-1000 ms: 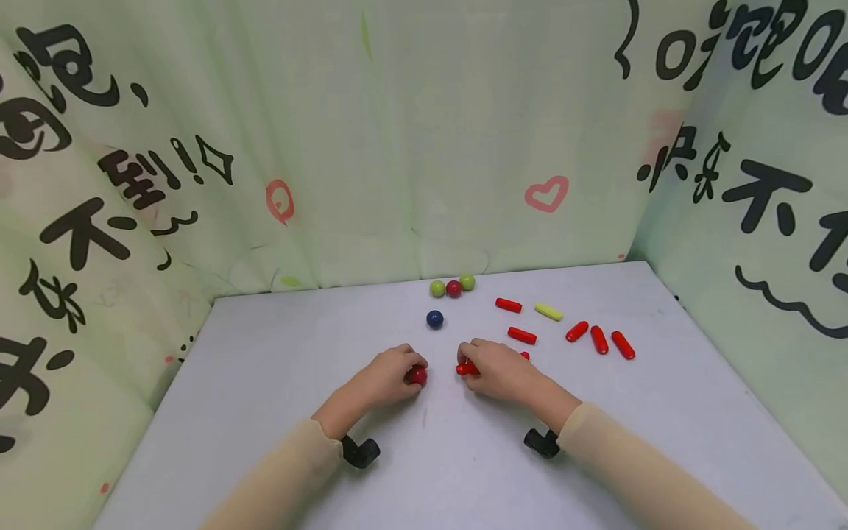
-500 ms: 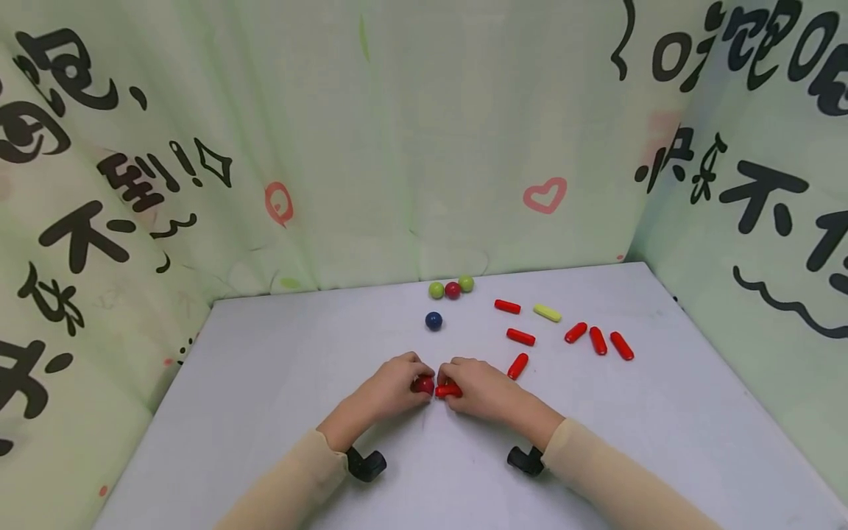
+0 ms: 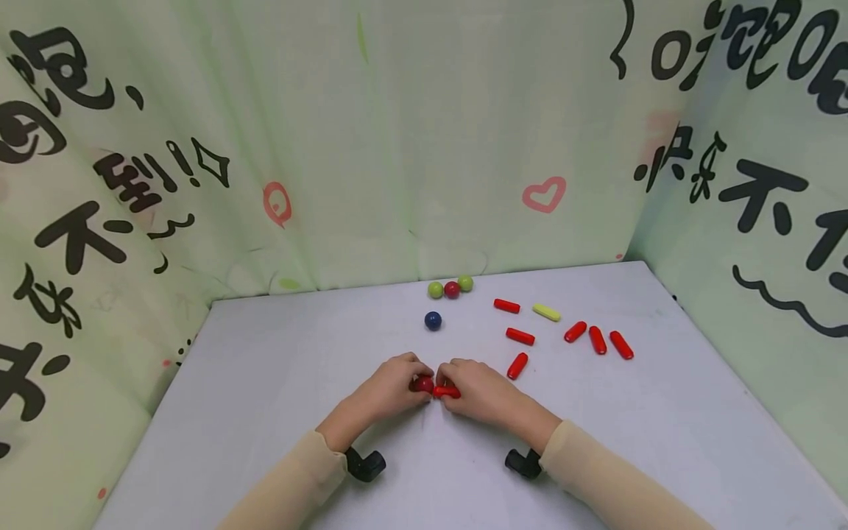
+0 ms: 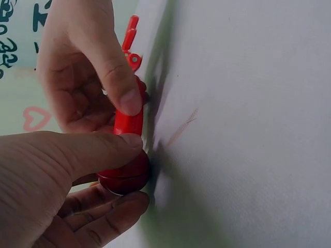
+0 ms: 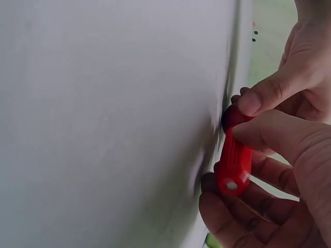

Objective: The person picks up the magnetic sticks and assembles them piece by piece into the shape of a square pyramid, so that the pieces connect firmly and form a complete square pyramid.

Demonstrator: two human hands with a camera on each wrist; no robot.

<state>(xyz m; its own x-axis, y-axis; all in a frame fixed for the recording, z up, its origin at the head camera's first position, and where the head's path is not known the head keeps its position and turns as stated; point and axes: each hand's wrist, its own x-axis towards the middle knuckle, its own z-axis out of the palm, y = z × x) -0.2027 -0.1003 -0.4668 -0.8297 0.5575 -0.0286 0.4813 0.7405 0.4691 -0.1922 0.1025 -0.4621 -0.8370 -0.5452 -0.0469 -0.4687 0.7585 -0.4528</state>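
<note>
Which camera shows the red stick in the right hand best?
Right wrist view: the red stick looks big there, and you can see its pale-spotted end. The left wrist view hides more of it; the head view shows it small.

Left sleeve (image 3: 291,478), on the side of the table's (image 3: 298,338) left edge, and right sleeve (image 3: 612,475), on the side of its right edge: matching pair, long, plain beige, each cuff ending at the wrist. Left wrist camera (image 3: 367,466) and right wrist camera (image 3: 523,464): matching pair, black, stubby, bent like a pipe elbow, set by the cuff (fastening hidden). Left hand (image 3: 389,384) and right hand (image 3: 478,387): bare, thumbnails short and rounded.
</note>
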